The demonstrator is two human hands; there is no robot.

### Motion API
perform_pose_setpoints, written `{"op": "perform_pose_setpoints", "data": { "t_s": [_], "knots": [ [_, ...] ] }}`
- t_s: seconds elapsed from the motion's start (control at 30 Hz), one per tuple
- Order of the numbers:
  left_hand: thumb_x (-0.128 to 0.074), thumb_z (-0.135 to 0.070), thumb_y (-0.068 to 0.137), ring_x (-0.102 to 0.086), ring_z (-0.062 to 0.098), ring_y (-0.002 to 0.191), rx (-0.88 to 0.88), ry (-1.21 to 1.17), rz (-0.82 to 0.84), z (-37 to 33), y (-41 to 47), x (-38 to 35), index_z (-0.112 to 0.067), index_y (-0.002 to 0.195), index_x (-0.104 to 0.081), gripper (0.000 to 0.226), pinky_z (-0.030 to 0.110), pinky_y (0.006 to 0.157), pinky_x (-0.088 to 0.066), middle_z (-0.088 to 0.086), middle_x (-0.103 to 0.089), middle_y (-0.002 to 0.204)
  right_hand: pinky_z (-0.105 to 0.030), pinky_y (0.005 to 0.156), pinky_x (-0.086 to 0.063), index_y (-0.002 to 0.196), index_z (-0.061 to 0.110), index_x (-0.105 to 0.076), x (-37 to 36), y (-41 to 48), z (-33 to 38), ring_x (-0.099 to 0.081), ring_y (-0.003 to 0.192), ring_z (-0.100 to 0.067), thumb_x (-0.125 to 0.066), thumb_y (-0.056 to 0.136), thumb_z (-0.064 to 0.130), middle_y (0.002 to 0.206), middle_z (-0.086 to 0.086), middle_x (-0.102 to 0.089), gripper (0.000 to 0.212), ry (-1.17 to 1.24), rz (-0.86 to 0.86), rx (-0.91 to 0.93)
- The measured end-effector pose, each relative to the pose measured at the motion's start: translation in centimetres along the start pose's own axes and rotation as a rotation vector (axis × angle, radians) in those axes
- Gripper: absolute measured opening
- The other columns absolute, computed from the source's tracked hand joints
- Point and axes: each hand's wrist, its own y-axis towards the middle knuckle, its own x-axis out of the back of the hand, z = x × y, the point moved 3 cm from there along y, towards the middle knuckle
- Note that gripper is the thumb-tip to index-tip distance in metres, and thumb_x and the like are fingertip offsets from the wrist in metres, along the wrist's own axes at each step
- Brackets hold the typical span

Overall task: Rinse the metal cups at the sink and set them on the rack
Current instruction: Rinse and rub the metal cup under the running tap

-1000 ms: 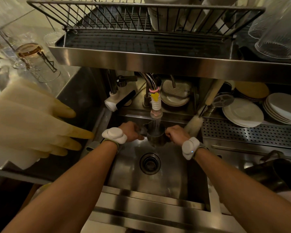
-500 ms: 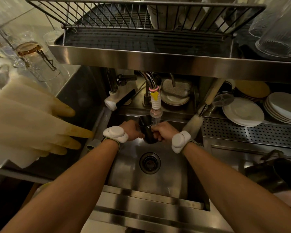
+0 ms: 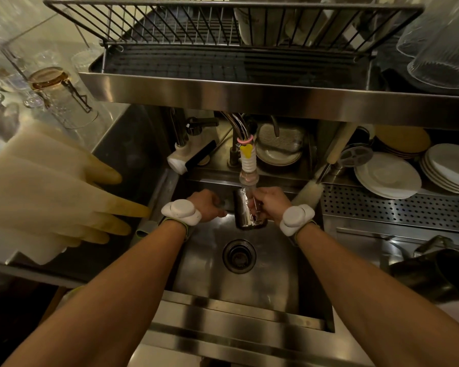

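A shiny metal cup [image 3: 245, 211] hangs over the sink [image 3: 223, 287], right under the tap's nozzle [image 3: 248, 168]. Water runs down its wall. My right hand [image 3: 270, 203] grips the cup's right side with curled fingers. From the left, my left hand [image 3: 208, 205] curls against the cup and holds it at a dark part there. The wire rack [image 3: 170, 30] stands on the steel shelf above the sink, its left half bare. A second dark metal cup [image 3: 435, 276] lies on the counter at the right.
Rubber gloves [image 3: 51, 197] hang over the left counter, with glassware [image 3: 61, 96] behind them. Plates [image 3: 387, 174] and a bottle brush [image 3: 309, 190] sit right of the tap. The shelf's front edge [image 3: 249, 94] overhangs the tap. A drain [image 3: 239, 256] is mid-sink.
The cup has shifted slightly right and now sits directly under the stream, with water running over its wall. My right hand moved up along its right side; the left hand stayed at its left.
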Motion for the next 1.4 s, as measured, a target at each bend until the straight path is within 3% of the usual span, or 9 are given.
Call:
{"op": "perform_pose_setpoints", "data": {
  "t_s": [0.23, 0.4, 0.6, 0.67, 0.77, 0.93, 1.1, 1.27, 1.4],
  "knots": [
    [-0.068, -0.033, 0.083, -0.059, 0.025, 0.115, 0.011, -0.008, 0.002, -0.1, 0.2, -0.5, -0.014, 0.119, -0.063, 0.041, 0.03, 0.092, -0.046, 0.009, -0.062, 0.125, -0.031, 0.071, -0.056, 0.129, -0.005, -0.046, -1.4, -0.6, 0.3, -0.067, 0.086, -0.023, -0.043, 0.089, -0.013, 0.124, -0.023, -0.06, 0.041, 0.209, 0.132, -0.081],
    [-0.066, -0.032, 0.085, -0.058, 0.026, 0.117, 0.001, 0.001, -0.004, -0.1, 0.0, -0.3, -0.014, 0.122, -0.062, 0.041, 0.029, 0.094, -0.046, 0.009, -0.061, 0.127, -0.041, 0.095, -0.045, 0.136, 0.001, -0.04, -1.8, -0.4, 1.0, -0.052, 0.125, -0.035, -0.035, 0.088, -0.019, 0.135, -0.021, -0.053, 0.052, 0.318, 0.129, -0.074],
    [-0.065, -0.032, 0.086, -0.058, 0.026, 0.117, -0.013, 0.002, 0.003, 0.1, 0.1, -0.4, -0.014, 0.123, -0.061, 0.042, 0.032, 0.097, -0.046, 0.008, -0.061, 0.128, -0.037, 0.086, -0.051, 0.137, -0.01, -0.034, -0.8, 0.1, 0.6, -0.058, 0.115, -0.033, -0.033, 0.094, -0.01, 0.13, -0.024, -0.054, 0.043, 0.602, 0.0, -0.082],
    [-0.064, -0.031, 0.086, -0.059, 0.026, 0.117, -0.014, 0.007, 0.004, 0.1, 0.1, -0.4, -0.013, 0.123, -0.061, 0.041, 0.032, 0.096, -0.047, 0.009, -0.061, 0.128, -0.036, 0.086, -0.05, 0.128, -0.009, -0.044, -1.2, 0.2, 0.6, -0.063, 0.103, -0.029, -0.034, 0.097, -0.003, 0.116, -0.02, -0.061, 0.033, 0.646, -0.03, -0.071],
    [-0.064, -0.031, 0.086, -0.06, 0.026, 0.115, -0.017, 0.01, 0.004, 0.2, 0.1, -0.3, -0.013, 0.121, -0.062, 0.039, 0.032, 0.094, -0.047, 0.009, -0.063, 0.125, -0.026, 0.062, -0.051, 0.105, -0.002, -0.055, -1.8, 0.3, 0.3, -0.064, 0.075, -0.017, -0.036, 0.098, 0.001, 0.088, -0.011, -0.062, 0.02, 0.707, -0.092, -0.081],
    [-0.065, -0.031, 0.085, -0.061, 0.028, 0.112, -0.014, 0.005, 0.009, 0.3, 0.1, -0.2, -0.013, 0.117, -0.064, 0.036, 0.032, 0.092, -0.047, 0.011, -0.064, 0.121, -0.023, 0.048, -0.049, 0.088, 0.002, -0.056, -1.9, 0.7, 0.5, -0.066, 0.054, -0.014, -0.04, 0.097, 0.002, 0.078, -0.013, -0.064, 0.019, 0.815, -0.133, -0.073],
    [-0.065, -0.037, 0.084, -0.059, 0.027, 0.115, -0.012, -0.003, -0.001, 0.2, 0.2, 0.1, -0.013, 0.117, -0.065, 0.041, 0.032, 0.095, -0.046, 0.009, -0.064, 0.123, -0.028, 0.05, -0.038, 0.071, 0.004, -0.055, -2.3, 0.7, 1.2, -0.052, 0.058, -0.021, -0.039, 0.092, 0.003, 0.065, -0.011, -0.053, 0.026, 0.513, -0.093, -0.104],
    [-0.064, -0.035, 0.085, -0.059, 0.027, 0.116, -0.015, 0.004, 0.0, 0.1, 0.1, 0.1, -0.014, 0.12, -0.062, 0.041, 0.033, 0.096, -0.047, 0.008, -0.062, 0.125, -0.027, 0.054, -0.033, 0.056, 0.016, -0.048, -1.5, 0.7, -0.2, -0.043, 0.05, -0.017, -0.051, 0.091, 0.044, 0.056, -0.003, -0.048, 0.045, -0.093, -0.089, -0.107],
    [-0.065, -0.033, 0.086, -0.061, 0.026, 0.112, -0.015, 0.008, 0.015, 0.2, 0.1, -0.2, -0.013, 0.119, -0.063, 0.038, 0.032, 0.092, -0.048, 0.009, -0.064, 0.122, -0.028, 0.058, -0.036, 0.054, 0.014, -0.053, 0.1, -0.3, -0.9, -0.043, 0.051, -0.015, -0.055, 0.092, 0.029, 0.044, 0.001, -0.049, 0.041, -0.257, -0.052, -0.002]
  ]
}}
